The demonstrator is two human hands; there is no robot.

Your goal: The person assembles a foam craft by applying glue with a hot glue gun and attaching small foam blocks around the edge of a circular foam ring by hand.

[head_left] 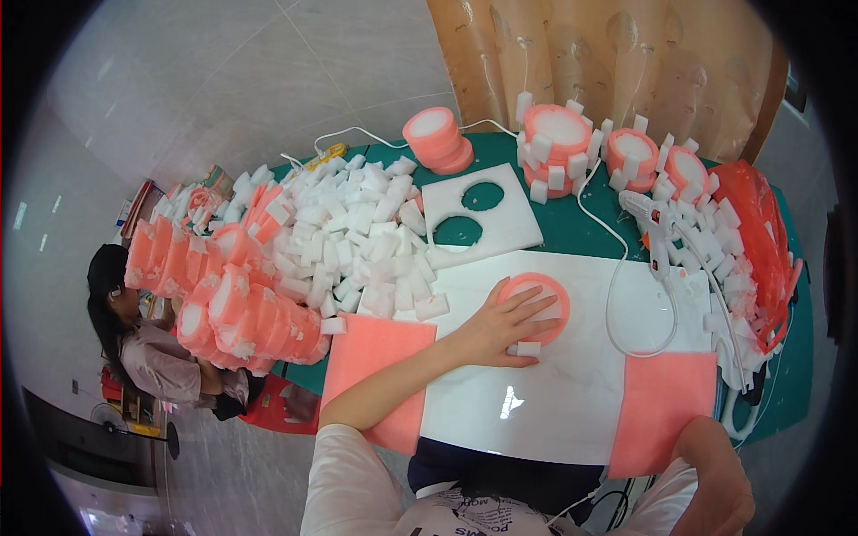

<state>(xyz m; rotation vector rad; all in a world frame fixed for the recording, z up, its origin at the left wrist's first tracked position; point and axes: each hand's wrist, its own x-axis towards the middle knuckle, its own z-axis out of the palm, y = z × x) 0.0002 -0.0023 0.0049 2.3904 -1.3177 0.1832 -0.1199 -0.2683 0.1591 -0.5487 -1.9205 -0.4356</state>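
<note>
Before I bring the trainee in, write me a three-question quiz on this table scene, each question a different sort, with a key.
1. Which hand lies on the pink-rimmed disc?
2. How many large round holes go through the white foam sheet?
3. True or false: the white glue gun is to the left of the disc.

Key:
1. The person's left hand, its fingers spread over the disc.
2. Two.
3. False; it is to the right of the disc.
</note>
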